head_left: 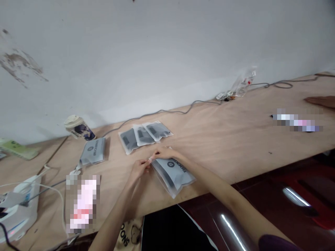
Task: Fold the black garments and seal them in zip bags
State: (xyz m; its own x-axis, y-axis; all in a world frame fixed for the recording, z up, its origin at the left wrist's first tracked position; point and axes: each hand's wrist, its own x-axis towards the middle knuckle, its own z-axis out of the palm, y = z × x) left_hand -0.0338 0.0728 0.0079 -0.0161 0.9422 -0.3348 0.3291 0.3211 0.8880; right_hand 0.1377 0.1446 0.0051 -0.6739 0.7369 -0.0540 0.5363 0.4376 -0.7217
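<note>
A frosted zip bag (174, 176) with a dark round logo and lettering lies slanted on the wooden table close to its front edge. My left hand (141, 168) pinches the bag's upper left corner between thumb and fingers. Right beside it, my right hand (164, 152) has its fingers closed on the same top edge, and its wrist and forearm cover part of the bag. Just beyond my hands, several similar frosted bags (152, 131) with dark contents overlap in a row. Another printed bag (93, 151) lies to the left.
A patterned paper cup (80, 128) stands by the wall. White power strips (22, 205) with cables fill the left edge. A grey cable (159, 111) runs along the wall to a clear plastic bag (245, 83). Another person's hand (321, 101) rests at far right.
</note>
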